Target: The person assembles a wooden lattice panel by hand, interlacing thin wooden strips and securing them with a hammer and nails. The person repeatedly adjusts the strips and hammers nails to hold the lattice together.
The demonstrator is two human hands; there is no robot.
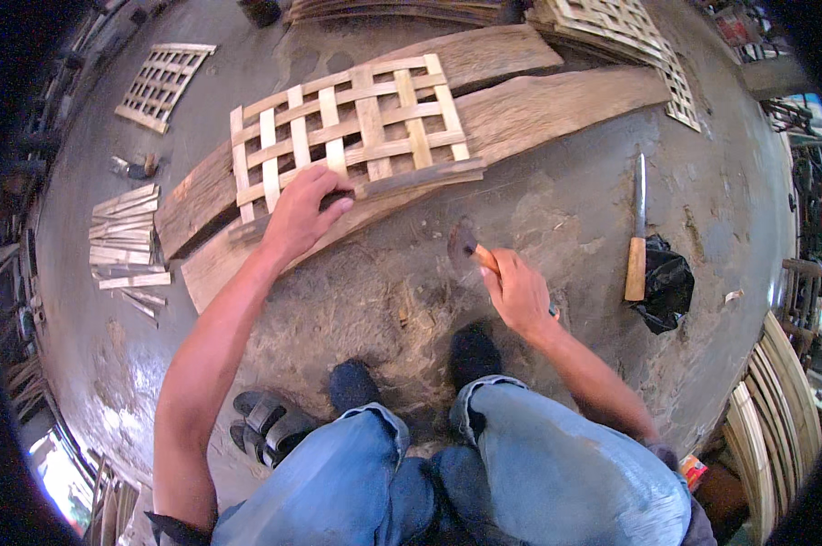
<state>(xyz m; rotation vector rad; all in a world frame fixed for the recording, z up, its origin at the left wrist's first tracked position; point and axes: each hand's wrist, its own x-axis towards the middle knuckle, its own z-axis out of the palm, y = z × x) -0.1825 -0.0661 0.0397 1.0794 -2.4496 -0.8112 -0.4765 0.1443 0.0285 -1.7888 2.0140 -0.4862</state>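
A woven panel of pale bamboo slats (368,114) lies across thick wooden planks (556,114) in front of me. Along its near edge runs a darker strip (420,179), and my left hand (303,214) is closed around that strip left of its middle. The fingertips are partly hidden beneath the hand. My right hand (518,291) grips a hammer (465,244) by its short wooden handle. The dark hammer head points away from me, over the floor, apart from the panel and planks.
A knife with a wooden handle (635,268) lies at right against a black plastic bag (670,291). Short slats (124,237) are piled at left, below a smaller lattice (163,86). More lattices (611,27) are stacked far right. Sandals (270,423) sit by my left foot.
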